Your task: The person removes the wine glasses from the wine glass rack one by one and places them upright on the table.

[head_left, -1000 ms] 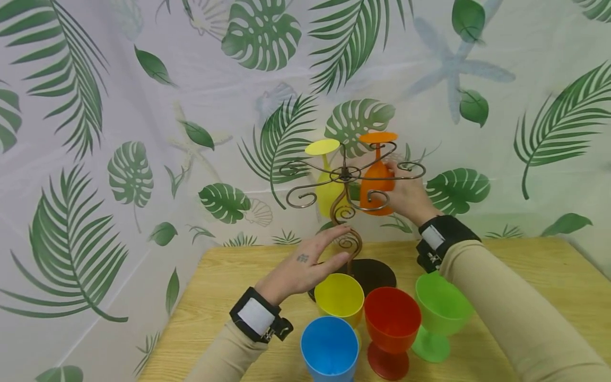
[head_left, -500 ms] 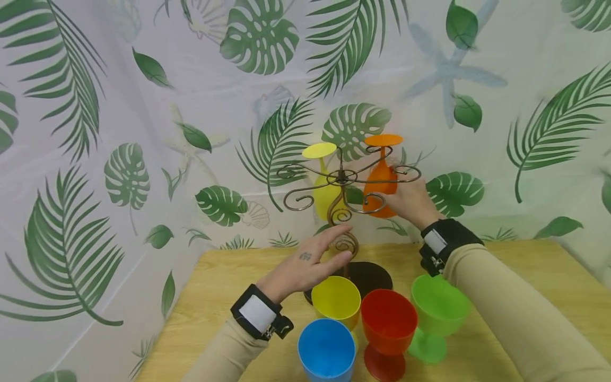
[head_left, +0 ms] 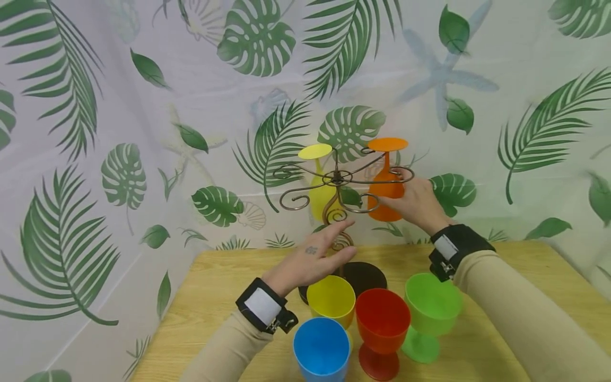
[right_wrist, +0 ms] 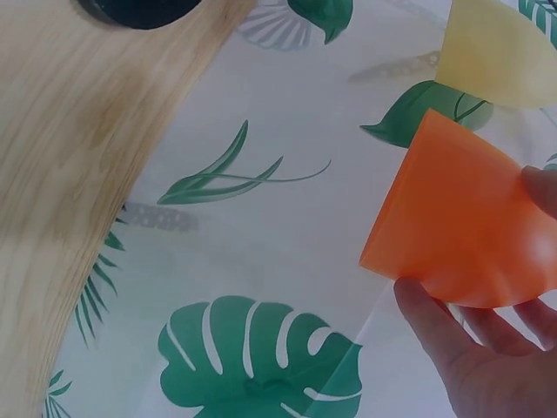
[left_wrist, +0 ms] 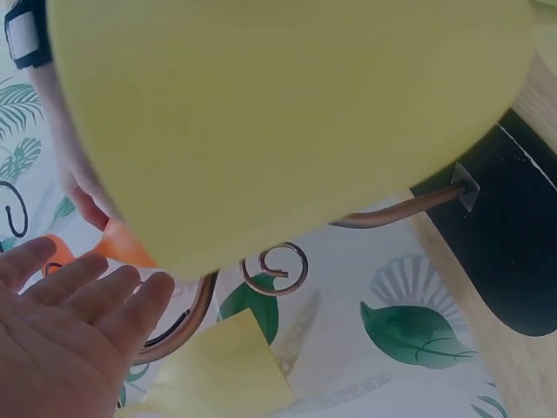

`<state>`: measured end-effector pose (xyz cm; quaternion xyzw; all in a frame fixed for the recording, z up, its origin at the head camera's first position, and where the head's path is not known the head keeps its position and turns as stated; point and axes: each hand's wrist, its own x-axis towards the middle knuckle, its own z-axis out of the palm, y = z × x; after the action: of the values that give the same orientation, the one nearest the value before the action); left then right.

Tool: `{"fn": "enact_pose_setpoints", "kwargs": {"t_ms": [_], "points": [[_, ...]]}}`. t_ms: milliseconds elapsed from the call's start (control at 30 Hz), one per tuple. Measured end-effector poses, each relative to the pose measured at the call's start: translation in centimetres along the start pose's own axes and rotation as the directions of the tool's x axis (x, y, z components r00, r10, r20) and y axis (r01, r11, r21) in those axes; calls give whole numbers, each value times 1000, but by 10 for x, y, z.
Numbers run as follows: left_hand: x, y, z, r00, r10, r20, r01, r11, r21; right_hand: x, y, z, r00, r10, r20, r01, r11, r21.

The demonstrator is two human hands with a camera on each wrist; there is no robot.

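An orange goblet (head_left: 384,196) is upside down at the back right of the wire rack (head_left: 337,179), its foot above a curled arm. My right hand (head_left: 420,201) grips its bowl; in the right wrist view thumb and fingers lie on opposite sides of the orange goblet (right_wrist: 470,218). A pale yellow goblet (head_left: 317,204) hangs inverted at the back left. My left hand (head_left: 312,259) holds nothing, fingers extended beside the rack's stem, above a standing yellow goblet (head_left: 331,297). In the left wrist view a yellow bowl (left_wrist: 296,113) covers much of the frame beyond the left hand (left_wrist: 74,335).
Blue (head_left: 321,347), red (head_left: 383,318) and green (head_left: 433,307) goblets stand upright close together at the front of the wooden table (head_left: 229,302). Behind them is the rack's black round base (head_left: 367,277). A leaf-patterned cloth (head_left: 157,212) hangs behind the table.
My right hand has moved the orange goblet rightward and outward from the rack's hub. The left hand has shifted slightly right, staying by the stem. The head view has turned a little.
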<state>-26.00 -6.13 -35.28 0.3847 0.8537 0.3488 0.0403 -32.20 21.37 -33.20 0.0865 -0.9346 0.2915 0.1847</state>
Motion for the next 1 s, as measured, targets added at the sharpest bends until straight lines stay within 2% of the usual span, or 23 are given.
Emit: {"fn": "enact_pose_setpoints", "kwargs": {"t_ms": [133,333,700,900,1000], "points": [[2,-1,-2,1000,10,-15,-10,999,-41,-3,2,-1,1000,-15,6,15,1000,16],[12,0,-3,999,25,-23,-26,997,-79,-10,6,-5,1000,-21,20,21,999,34],[25,11,-4,998,-61,-19,60,994,-87,-20,9,-15,998,-34,55,32,998,46],[38,18,-1,999,-26,-20,25,999,-25,-27,9,-19,998,-37,51,35,998,48],[41,21,-2,999,-28,-19,28,1000,-9,-30,7,-20,997,-60,51,57,997,52]]}}
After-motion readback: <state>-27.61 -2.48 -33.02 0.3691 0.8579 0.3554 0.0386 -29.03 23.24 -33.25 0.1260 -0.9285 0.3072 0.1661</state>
